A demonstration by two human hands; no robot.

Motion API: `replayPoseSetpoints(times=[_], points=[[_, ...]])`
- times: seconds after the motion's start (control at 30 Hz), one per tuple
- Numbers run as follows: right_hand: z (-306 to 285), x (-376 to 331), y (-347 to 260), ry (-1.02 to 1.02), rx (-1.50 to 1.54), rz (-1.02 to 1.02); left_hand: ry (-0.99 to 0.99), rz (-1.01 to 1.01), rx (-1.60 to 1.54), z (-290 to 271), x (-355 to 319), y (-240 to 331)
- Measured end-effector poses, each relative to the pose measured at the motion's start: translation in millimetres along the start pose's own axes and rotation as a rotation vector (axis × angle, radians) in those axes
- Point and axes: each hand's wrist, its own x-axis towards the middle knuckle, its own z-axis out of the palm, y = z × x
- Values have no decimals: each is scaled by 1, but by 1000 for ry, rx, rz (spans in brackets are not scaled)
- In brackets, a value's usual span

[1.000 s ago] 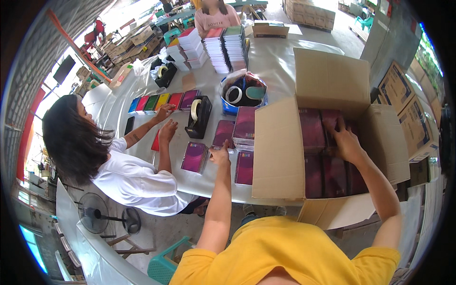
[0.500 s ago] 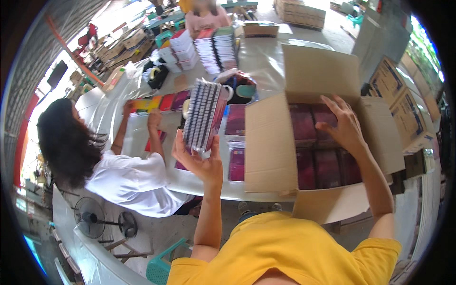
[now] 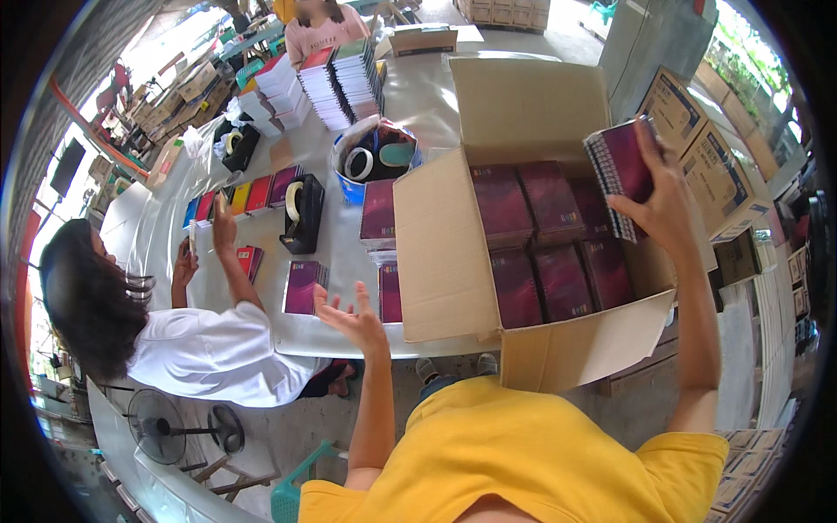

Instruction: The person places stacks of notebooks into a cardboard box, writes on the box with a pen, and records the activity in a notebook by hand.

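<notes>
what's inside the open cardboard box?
The cardboard box holds maroon spiral notebooks lying flat in two rows. Only the top layer shows; anything beneath is covered, and the right hand hides a corner.

We see an open brown cardboard box (image 3: 453, 253) at the table's near right edge, printed brown cartons (image 3: 697, 157) stacked beyond its right side, and a small box (image 3: 423, 41) at its far edge.

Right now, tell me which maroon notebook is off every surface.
The spiral-bound notebook gripped in the right hand, raised above the open box; the others lie flat.
</notes>
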Motion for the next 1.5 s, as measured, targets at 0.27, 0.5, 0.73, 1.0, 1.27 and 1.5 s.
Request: replayPoseSetpoints(times=[0.27, 0.5, 0.73, 1.0, 1.27, 1.5], points=[[132, -2, 124, -459, -657, -274, -267, -323, 739, 18, -55, -127], [107, 3, 83, -540, -498, -115, -133, 319, 380, -10, -43, -43], [66, -1, 23, -414, -273, -189, -11, 481, 196, -55, -6, 40], [81, -58, -105, -149, 1522, -61, -751, 647, -157, -24, -17, 195], [45, -23, 32, -714, 1533, 683, -224, -509, -360, 41, 40, 27], [120, -45, -22, -931, -67, -90, -342, -831, -849, 110, 54, -61]])
